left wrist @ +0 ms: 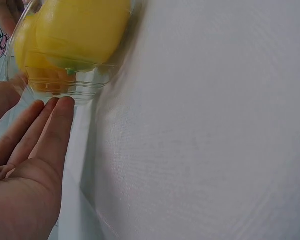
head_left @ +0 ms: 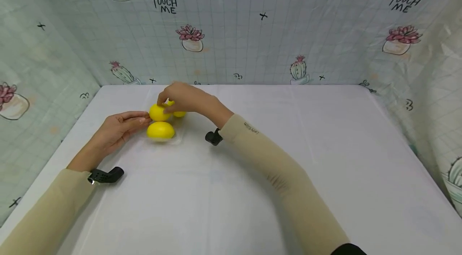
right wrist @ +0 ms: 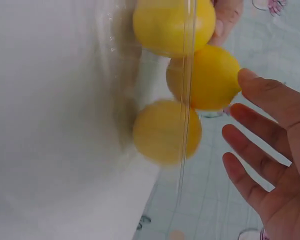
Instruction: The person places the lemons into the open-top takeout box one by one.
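Note:
Several yellow lemons sit in a clear plastic container [head_left: 177,140] at the left of the table's far half. The front lemon [head_left: 160,130] lies on its side. Just behind it, my right hand [head_left: 187,98] reaches over from the right and pinches another lemon [head_left: 158,114] with its fingertips. A further lemon [head_left: 179,114] shows under that palm, partly covered. My left hand [head_left: 117,130] is at the container's left side, its fingers straight. In the left wrist view, its fingertips [left wrist: 65,102] touch or nearly touch the clear wall below a lemon [left wrist: 85,30].
A white cloth covers the table [head_left: 252,191]. Behind it hangs a patterned sheet [head_left: 231,26] printed with cacti, which continues along both sides. A dark strap [head_left: 106,175] sits at my left wrist, and a black device [head_left: 213,138] at my right wrist.

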### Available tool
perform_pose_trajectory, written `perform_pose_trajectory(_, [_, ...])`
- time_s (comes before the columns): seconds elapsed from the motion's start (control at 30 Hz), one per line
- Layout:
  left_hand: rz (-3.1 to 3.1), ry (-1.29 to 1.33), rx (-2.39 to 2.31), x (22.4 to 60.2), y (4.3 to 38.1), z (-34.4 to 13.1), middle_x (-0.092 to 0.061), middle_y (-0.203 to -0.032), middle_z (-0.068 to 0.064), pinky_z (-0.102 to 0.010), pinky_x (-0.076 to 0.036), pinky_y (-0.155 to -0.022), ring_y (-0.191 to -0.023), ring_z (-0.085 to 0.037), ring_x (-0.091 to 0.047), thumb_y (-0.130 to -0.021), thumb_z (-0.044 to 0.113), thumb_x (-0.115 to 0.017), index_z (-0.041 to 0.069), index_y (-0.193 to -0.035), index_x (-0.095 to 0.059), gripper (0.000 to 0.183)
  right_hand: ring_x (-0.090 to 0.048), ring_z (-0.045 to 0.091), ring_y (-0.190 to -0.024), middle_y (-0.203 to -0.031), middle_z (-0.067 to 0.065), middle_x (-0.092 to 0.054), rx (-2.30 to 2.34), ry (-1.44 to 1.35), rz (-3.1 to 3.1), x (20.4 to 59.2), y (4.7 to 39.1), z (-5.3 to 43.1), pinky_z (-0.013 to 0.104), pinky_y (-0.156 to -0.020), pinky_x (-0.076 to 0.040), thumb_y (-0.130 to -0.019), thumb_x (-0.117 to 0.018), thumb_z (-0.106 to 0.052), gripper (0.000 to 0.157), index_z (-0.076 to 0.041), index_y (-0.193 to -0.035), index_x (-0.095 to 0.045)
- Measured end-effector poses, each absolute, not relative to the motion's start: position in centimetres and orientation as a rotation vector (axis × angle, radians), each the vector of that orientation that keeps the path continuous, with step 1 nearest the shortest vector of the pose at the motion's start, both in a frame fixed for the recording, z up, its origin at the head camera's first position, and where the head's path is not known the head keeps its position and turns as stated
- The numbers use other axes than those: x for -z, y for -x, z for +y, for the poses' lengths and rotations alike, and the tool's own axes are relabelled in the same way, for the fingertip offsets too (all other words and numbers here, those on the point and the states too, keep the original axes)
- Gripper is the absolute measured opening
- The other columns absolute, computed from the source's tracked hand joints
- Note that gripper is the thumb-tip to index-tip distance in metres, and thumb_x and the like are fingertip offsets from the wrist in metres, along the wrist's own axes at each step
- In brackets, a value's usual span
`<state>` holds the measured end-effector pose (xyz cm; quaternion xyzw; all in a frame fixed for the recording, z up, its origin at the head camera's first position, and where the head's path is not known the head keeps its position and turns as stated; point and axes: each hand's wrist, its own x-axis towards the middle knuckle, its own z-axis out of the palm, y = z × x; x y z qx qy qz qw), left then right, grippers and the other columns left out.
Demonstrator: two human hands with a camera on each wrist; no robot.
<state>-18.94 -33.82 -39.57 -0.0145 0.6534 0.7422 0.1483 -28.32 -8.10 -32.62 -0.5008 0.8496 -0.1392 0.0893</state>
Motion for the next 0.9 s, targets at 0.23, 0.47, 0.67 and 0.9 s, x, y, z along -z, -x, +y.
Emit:
perform_pose_trajectory(0.23, [1.898, 0.076, -2.108, 39.4, 18.6, -32.9, -0.073, -0.117, 0.003, -0.026, -0.055, -0.098, -0.111, -0.011, -0.07, -0.098, 0.01, -0.068, 0.003, -0.129, -0.061, 0.033, -0.06, 0.018, -0.12, -0.135, -0.001, -0.066, 0.525, 1.415, 2.55, 32.0, 27.7, -1.9, 0.025, -0.102, -0.05, -0.1, -0.068, -0.027, 0.037, -0.015, -0.135, -0.066])
perform_pose_trajectory(0.47, [1.871, 0.107, -2.138, 39.1, 18.6, -31.9, -0.073, -0.114, 0.001, -0.028, -0.055, -0.098, -0.11, -0.012, -0.07, -0.097, 0.007, -0.069, 0.003, -0.126, -0.062, 0.03, -0.061, 0.015, -0.119, -0.135, -0.005, -0.065, 0.51, 1.28, 2.644, 32.9, 26.3, 6.7, 0.033, -0.105, -0.05, -0.1, -0.068, -0.031, 0.038, -0.02, -0.137, -0.066])
perform_pose_trajectory(0.67, [1.843, 0.129, -2.161, 39.1, 18.7, -31.6, -0.073, -0.114, 0.001, -0.029, -0.055, -0.099, -0.111, -0.012, -0.07, -0.096, 0.006, -0.07, 0.002, -0.127, -0.061, 0.033, -0.062, 0.018, -0.121, -0.133, -0.001, -0.067, 0.59, 1.219, 2.703, 33.7, 24.6, 13.6, 0.037, -0.102, -0.054, -0.098, -0.071, -0.029, 0.039, -0.017, -0.135, -0.067])
perform_pose_trajectory(0.9, [1.87, 0.197, -2.147, 39.0, 18.7, -31.1, -0.07, -0.116, 0.004, -0.028, -0.054, -0.1, -0.11, -0.009, -0.069, -0.094, 0.01, -0.073, -0.003, -0.14, -0.05, 0.053, -0.064, 0.021, -0.116, -0.128, -0.001, -0.069, 0.624, 1.051, 2.789, 33.7, 22.1, 19.4, 0.043, -0.097, -0.056, -0.096, -0.073, -0.026, 0.039, -0.018, -0.134, -0.067])
